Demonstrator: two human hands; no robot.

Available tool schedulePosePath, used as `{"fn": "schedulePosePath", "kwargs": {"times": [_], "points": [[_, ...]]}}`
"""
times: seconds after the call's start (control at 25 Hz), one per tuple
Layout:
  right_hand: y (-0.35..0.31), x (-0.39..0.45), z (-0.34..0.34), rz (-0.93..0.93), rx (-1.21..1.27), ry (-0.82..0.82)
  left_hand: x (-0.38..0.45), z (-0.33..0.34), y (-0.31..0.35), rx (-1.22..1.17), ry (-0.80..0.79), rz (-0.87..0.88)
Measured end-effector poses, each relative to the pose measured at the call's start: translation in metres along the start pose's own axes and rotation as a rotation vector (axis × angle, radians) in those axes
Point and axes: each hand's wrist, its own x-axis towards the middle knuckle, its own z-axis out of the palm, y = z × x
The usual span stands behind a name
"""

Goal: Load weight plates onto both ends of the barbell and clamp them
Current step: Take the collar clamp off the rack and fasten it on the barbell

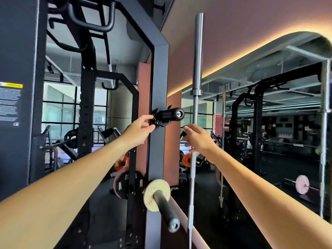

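Two bare arms extend forward toward a dark grey rack upright (158, 141). A black storage peg (170, 114) projects from that upright at hand height, and black clamp collars (158, 121) sit on the peg against the upright. The left hand (140, 129) is at the collars; its fingertips (150, 117) and thumb pinch the nearest collar from the left side. The right hand (198, 136) is to the right of the peg, apart from it, fingers loosely spread; a small dark piece (183, 133) shows at its fingertips, but whether the hand grips it cannot be told.

Lower on the same upright, a second black peg (167, 211) points toward the viewer and carries one small tan weight plate (156, 194), seated against the upright. A steel barbell (195, 123) stands upright just right of the rack, between the right hand and the wall mirror (269, 114). Behind the upright, a dark plate (131, 184) and an orange plate (122, 162) hang on further storage. The mirror reflects another rack and a barbell with a pink plate (302, 184).
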Motion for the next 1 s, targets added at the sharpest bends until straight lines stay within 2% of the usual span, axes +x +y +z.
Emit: {"fn": "schedulePosePath", "kwargs": {"times": [0.28,0.48,0.8,1.0], "points": [[-0.016,0.099,0.015,0.169,0.309,-0.026,0.103,-0.002,-0.01,0.036,0.005,0.031],[-0.009,0.13,0.03,0.235,0.502,-0.128,0.122,0.02,-0.006,0.049,-0.087,-0.023],[-0.019,0.095,0.003,0.186,0.547,-0.13,0.093,0.033,0.032,0.065,0.017,0.053],[-0.03,0.038,-0.022,0.165,0.56,-0.124,0.035,0.04,0.067,-0.052,0.04,0.065]]}}
